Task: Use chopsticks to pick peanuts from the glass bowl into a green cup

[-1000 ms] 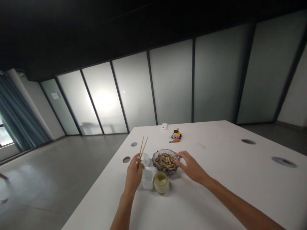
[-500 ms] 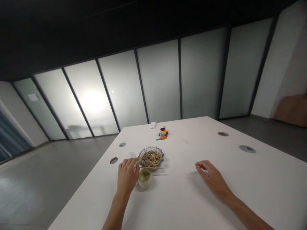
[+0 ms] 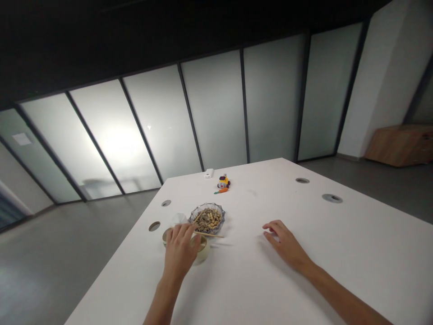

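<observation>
My left hand (image 3: 181, 247) hovers above two pale cups, palm down, its thumb apart from the bent fingers. No object shows in its grasp, though its underside is hidden. The near cup (image 3: 203, 255) is partly covered by the thumb; the other cup (image 3: 165, 238) peeks out left of the fingers. Just beyond is a scalloped glass bowl (image 3: 221, 220) of seeds and peanuts (image 3: 209, 220). One thin wooden stick (image 3: 211, 234) passes along its near side, another (image 3: 198, 218) lies over its left part. My right hand (image 3: 282, 243) is over the table, fingers loosely curved, thumb apart, holding nothing.
Farther back on the white table (image 3: 237, 289) sit a toy carrot (image 3: 222, 191), a yellow toy vehicle (image 3: 223, 181) and a white box-like object (image 3: 209, 173). Crumpled clear plastic (image 3: 179, 218) lies left of the bowl. Round cable holes (image 3: 154, 226) pierce both sides.
The view has turned slightly right. Against the table, my left hand has shifted right, uncovering the left cup. The sticks and bowl keep their places. My right hand stays similarly posed.
</observation>
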The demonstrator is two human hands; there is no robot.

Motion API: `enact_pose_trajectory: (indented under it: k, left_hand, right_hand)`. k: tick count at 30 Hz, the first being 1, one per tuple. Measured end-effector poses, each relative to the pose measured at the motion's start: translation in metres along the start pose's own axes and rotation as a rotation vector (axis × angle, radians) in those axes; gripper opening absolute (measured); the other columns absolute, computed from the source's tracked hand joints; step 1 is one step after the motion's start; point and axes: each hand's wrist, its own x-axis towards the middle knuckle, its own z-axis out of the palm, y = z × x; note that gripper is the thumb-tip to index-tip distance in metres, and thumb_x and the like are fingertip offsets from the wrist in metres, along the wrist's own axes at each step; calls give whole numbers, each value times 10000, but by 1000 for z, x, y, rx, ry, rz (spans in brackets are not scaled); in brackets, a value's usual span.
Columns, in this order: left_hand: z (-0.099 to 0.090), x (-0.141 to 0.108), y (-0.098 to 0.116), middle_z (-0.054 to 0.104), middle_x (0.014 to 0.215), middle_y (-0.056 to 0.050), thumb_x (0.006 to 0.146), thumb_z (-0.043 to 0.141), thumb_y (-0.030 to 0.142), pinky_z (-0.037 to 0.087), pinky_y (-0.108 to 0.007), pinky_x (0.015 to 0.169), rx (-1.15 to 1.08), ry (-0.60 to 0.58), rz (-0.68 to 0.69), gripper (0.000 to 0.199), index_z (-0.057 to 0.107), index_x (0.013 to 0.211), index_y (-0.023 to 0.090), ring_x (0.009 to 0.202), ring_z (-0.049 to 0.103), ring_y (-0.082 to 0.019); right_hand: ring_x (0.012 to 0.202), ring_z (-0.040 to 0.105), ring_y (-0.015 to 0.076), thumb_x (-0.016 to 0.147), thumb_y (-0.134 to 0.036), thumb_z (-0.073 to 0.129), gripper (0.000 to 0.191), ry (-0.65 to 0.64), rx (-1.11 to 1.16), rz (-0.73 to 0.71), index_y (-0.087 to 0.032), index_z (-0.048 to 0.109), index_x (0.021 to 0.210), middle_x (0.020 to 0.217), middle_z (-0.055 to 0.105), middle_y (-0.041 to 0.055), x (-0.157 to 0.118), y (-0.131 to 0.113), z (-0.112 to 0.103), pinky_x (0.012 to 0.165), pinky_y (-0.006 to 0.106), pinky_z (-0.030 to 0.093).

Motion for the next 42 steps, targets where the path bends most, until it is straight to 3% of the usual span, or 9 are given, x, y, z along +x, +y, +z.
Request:
enact_pose_trajectory:
  k: [4, 6, 9, 11, 14, 18, 24, 42]
  left_hand:
    - [3, -7, 31, 729, 1080, -87, 997, 535, 207, 485, -429, 939, -213, -39, 158, 198, 693, 1115, 233, 1017, 638, -280]
    - [10, -15, 54, 717, 1135, -86, 1014, 517, 206, 502, -393, 979, -350, -167, 231, 227, 676, 1173, 240, 1078, 638, -256]
    - [25, -29, 82, 656, 1336, -97, 960, 609, 205, 479, -401, 1083, -460, -398, 230, 387, 597, 1346, 227, 1247, 584, -261]
    - [33, -36, 92, 570, 1482, -107, 941, 663, 250, 417, -467, 1160, -449, -532, 229, 493, 555, 1421, 222, 1366, 509, -298]
    - [38, -40, 91, 517, 1547, -103, 944, 677, 286, 358, -511, 1202, -429, -623, 222, 501, 565, 1428, 222, 1429, 450, -317]
    - [38, -37, 82, 519, 1549, -87, 941, 678, 277, 351, -500, 1208, -431, -635, 235, 510, 561, 1435, 233, 1437, 443, -300]
    - [43, -36, 78, 501, 1565, -81, 945, 676, 285, 338, -512, 1218, -421, -649, 214, 515, 547, 1439, 224, 1459, 414, -297]
    - [34, -31, 81, 521, 1551, -74, 930, 690, 255, 330, -491, 1218, -455, -691, 162, 450, 611, 1372, 216, 1446, 427, -295]
  right_hand:
    - [1040, 678, 246, 941, -439, 459, 333, -31, -37, -9, -226, 696, 1039, 1147, 654, 108, 0, 2, 0, 958, 410, 558]
    - [1101, 660, 253, 953, -400, 457, 323, -54, -98, -59, -222, 698, 1074, 1169, 663, 116, -2, 1, 1, 1033, 436, 522]
    - [1206, 619, 268, 948, -339, 499, 328, -145, -226, -151, -209, 712, 1161, 1250, 677, 130, -13, -7, 9, 1110, 474, 464]
    - [1268, 590, 278, 941, -316, 541, 332, -227, -308, -209, -219, 721, 1203, 1308, 680, 121, -23, -15, 15, 1136, 489, 436]
    - [1336, 549, 287, 954, -324, 569, 364, -292, -384, -289, -253, 705, 1284, 1377, 671, 95, -36, -28, 23, 1192, 524, 361]
    - [1392, 507, 305, 978, -382, 557, 420, -367, -424, -336, -276, 659, 1372, 1454, 635, 81, -40, -36, 23, 1230, 571, 275]
    - [1431, 469, 313, 982, -417, 555, 460, -438, -443, -295, -274, 633, 1412, 1511, 589, 81, -36, -35, 20, 1245, 560, 241]
    - [1369, 531, 281, 989, -397, 544, 430, -512, -334, -209, -219, 679, 1356, 1450, 634, 106, -19, -33, 0, 1201, 481, 348]
